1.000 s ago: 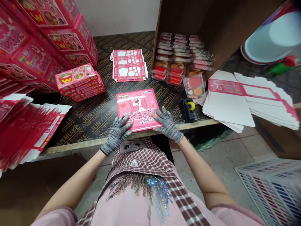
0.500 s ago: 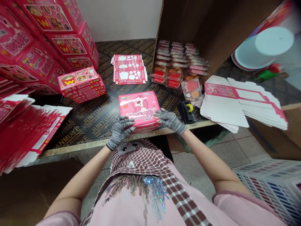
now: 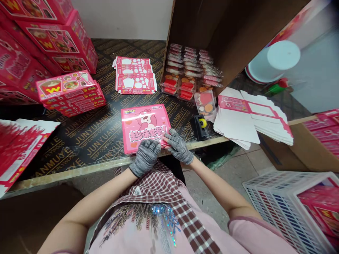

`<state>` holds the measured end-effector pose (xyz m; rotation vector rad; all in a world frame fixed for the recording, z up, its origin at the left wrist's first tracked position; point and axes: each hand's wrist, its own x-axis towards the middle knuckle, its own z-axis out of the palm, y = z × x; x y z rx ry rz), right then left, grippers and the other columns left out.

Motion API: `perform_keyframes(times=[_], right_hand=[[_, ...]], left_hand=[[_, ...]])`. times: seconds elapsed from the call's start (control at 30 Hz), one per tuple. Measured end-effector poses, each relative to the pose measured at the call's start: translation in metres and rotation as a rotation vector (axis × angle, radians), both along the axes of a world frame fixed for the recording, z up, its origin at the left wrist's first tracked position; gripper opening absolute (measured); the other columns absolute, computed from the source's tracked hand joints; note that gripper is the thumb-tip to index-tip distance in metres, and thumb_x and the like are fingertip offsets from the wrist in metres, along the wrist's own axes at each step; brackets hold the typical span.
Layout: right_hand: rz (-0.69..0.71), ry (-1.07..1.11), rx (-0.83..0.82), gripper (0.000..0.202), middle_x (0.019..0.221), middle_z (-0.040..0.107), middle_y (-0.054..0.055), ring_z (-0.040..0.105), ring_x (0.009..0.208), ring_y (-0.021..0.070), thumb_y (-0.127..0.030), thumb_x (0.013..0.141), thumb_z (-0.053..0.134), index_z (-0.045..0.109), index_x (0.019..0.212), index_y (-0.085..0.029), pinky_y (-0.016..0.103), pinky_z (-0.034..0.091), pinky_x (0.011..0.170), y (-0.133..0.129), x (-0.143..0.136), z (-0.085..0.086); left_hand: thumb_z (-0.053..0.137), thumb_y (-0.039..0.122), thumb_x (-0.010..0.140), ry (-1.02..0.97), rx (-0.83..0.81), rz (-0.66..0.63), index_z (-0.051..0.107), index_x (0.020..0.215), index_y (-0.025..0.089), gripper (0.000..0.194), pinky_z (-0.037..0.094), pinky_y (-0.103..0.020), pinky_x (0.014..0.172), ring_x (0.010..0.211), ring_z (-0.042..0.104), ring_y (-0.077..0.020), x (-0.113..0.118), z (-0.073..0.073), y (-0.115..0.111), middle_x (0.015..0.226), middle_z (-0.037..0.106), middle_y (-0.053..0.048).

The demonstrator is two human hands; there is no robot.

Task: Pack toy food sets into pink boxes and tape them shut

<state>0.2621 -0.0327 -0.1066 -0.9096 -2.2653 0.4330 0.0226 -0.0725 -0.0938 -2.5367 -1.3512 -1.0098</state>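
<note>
Closing the near edge of a pink bear-print box on the counter.

The counter (image 3: 106, 130) carries the pink bear-print box (image 3: 144, 127) at its front edge; the left hand (image 3: 145, 157) and right hand (image 3: 178, 145), both gloved, press half-curled on its near side, holding it down. Judged next: a firm, even push to seat the flap.

Both hands (image 3: 161, 151) closer together (near edge), pink box (image 3: 144, 127) flat
</note>
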Motion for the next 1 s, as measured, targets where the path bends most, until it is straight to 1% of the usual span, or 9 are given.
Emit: perform_keyframes(times=[0.1, 0.2, 0.33, 0.43, 0.53, 0.6, 0.7, 0.87, 1.0], right_hand=[[-0.061, 0.089, -0.066, 0.040, 0.141, 0.065, 0.011, 0.056, 0.138, 0.0265, -0.040, 0.097, 0.062, 0.067, 0.135, -0.026, 0.048, 0.047, 0.118, -0.004, 0.009, 0.004], [-0.102, 0.212, -0.154, 0.025, 0.126, 0.074, 0.009, 0.065, 0.128, 0.0255, -0.034, 0.098, 0.062, 0.076, 0.117, -0.027, 0.046, 0.052, 0.113, -0.007, 0.014, 0.003], [-0.082, 0.298, -0.232, 0.022, 0.116, 0.078, 0.005, 0.067, 0.125, 0.0246, -0.033, 0.100, 0.057, 0.079, 0.104, -0.029, 0.050, 0.051, 0.114, -0.004, 0.007, 0.003], [-0.039, 0.285, -0.183, 0.022, 0.116, 0.078, 0.004, 0.066, 0.126, 0.0237, -0.034, 0.100, 0.056, 0.078, 0.105, -0.030, 0.049, 0.049, 0.115, -0.005, 0.004, 0.007], [-0.256, 0.303, -0.142, 0.019, 0.117, 0.075, 0.009, 0.068, 0.119, 0.0263, -0.038, 0.094, 0.065, 0.076, 0.105, -0.027, 0.046, 0.055, 0.106, -0.009, 0.004, 0.010], [-0.415, 0.320, -0.171, 0.017, 0.098, 0.076, 0.008, 0.071, 0.098, 0.0256, -0.041, 0.092, 0.068, 0.074, 0.092, -0.025, 0.043, 0.060, 0.091, -0.012, 0.003, 0.008], [-0.439, 0.326, -0.248, 0.025, 0.077, 0.069, 0.004, 0.066, 0.075, 0.0220, -0.042, 0.094, 0.064, 0.070, 0.077, -0.025, 0.038, 0.059, 0.075, -0.011, -0.002, 0.004], [-0.369, 0.244, -0.200, 0.030, 0.073, 0.069, 0.004, 0.066, 0.073, 0.0223, -0.045, 0.095, 0.062, 0.072, 0.073, -0.027, 0.037, 0.058, 0.071, -0.010, 0.001, 0.008], [-0.390, 0.150, 0.042, 0.018, 0.103, 0.076, 0.009, 0.069, 0.104, 0.0270, -0.044, 0.093, 0.066, 0.076, 0.094, -0.029, 0.045, 0.056, 0.093, -0.016, 0.000, 0.008]], left_hand=[[0.058, 0.009, 0.090, -0.008, 0.005, -0.068, 0.075, 0.097, 0.022, 0.022, 0.054, -0.042, 0.078, 0.090, 0.071, -0.0243, 0.013, -0.006, 0.004, 0.102, 0.079, -0.010], [0.058, 0.012, 0.091, 0.034, 0.009, -0.061, 0.075, 0.099, 0.023, 0.022, 0.053, -0.042, 0.079, 0.091, 0.070, -0.0237, 0.009, -0.007, 0.004, 0.102, 0.079, -0.009], [0.064, 0.021, 0.091, 0.089, 0.072, -0.011, 0.073, 0.093, 0.021, 0.009, 0.052, -0.041, 0.075, 0.085, 0.069, -0.0239, 0.021, -0.003, 0.009, 0.097, 0.078, -0.011], [0.066, 0.019, 0.090, 0.070, 0.148, -0.003, 0.072, 0.097, 0.022, 0.010, 0.050, -0.039, 0.072, 0.084, 0.069, -0.0237, 0.037, -0.002, 0.015, 0.094, 0.078, -0.010], [0.067, 0.014, 0.089, 0.012, 0.154, -0.034, 0.071, 0.097, 0.022, 0.012, 0.047, -0.037, 0.070, 0.081, 0.067, -0.0219, 0.042, -0.005, 0.017, 0.092, 0.078, -0.008], [0.068, 0.014, 0.089, -0.001, 0.095, -0.046, 0.072, 0.100, 0.024, 0.015, 0.046, -0.037, 0.071, 0.083, 0.067, -0.0221, 0.039, -0.008, 0.015, 0.093, 0.078, -0.008], [0.066, 0.015, 0.089, 0.018, -0.002, -0.036, 0.073, 0.105, 0.027, 0.021, 0.048, -0.040, 0.075, 0.090, 0.067, -0.0238, 0.030, -0.013, 0.012, 0.096, 0.078, -0.009], [0.062, 0.010, 0.089, 0.110, -0.076, -0.097, 0.072, 0.114, 0.027, 0.032, 0.051, -0.040, 0.074, 0.092, 0.070, -0.0249, 0.015, -0.013, 0.008, 0.103, 0.079, -0.010], [0.065, 0.012, 0.089, 0.132, 0.012, -0.097, 0.071, 0.109, 0.025, 0.025, 0.049, -0.037, 0.070, 0.086, 0.070, -0.0235, 0.012, -0.007, 0.006, 0.098, 0.079, -0.009]])
